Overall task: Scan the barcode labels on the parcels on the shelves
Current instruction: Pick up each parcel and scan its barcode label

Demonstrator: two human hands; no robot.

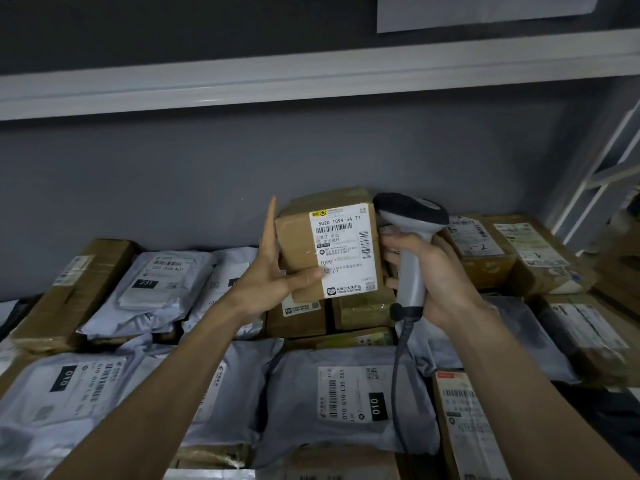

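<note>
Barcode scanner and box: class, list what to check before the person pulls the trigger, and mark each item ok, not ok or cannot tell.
1. Label on the cardboard box faces the camera: ok.
2. Left hand steadies the box, thumb on the label's lower edge, barcodes uncovered: ok.
3. Right hand grips the barcode scanner handle: ok.
4. Scanner head aimed at the label: not ok, it sits beside the box.
5. Finger on trigger: cannot tell.
6. Cable hangs free over the parcels: ok.
</note>
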